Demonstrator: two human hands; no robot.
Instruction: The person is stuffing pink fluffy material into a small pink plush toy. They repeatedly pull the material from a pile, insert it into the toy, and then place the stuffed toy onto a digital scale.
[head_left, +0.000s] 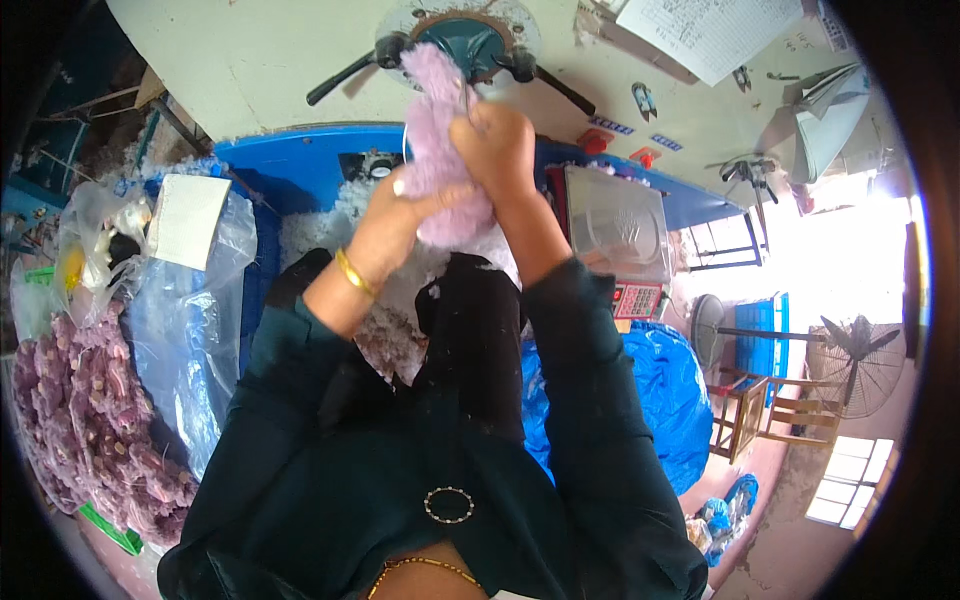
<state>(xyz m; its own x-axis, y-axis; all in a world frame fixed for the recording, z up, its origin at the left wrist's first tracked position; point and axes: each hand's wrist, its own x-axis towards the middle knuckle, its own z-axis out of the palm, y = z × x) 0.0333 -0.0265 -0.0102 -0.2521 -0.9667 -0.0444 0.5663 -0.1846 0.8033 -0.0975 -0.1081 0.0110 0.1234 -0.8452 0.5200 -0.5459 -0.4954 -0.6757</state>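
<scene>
A fluffy pink-purple plush piece (430, 125), like a small soft toy, is held up in front of a machine nozzle on the bench. My left hand (405, 215), with a gold bangle at its wrist, is closed round the lower part of the plush. Against its upper right side, my right hand (497, 140) is a fist. A thin metal tool (465, 97) sticks out of that fist along the plush; its kind is hard to make out. Behind the plush is the dark round nozzle plate (470, 45), with black handles on either side.
White fluff (350, 225) lies in a blue bin (300, 150) around my legs. At left, purple plush pieces (85, 420) are heaped beside clear plastic bags (195, 330). A weighing scale (635, 298) stands to the right. Papers (700, 35) and small scissors (643, 100) lie on the bench.
</scene>
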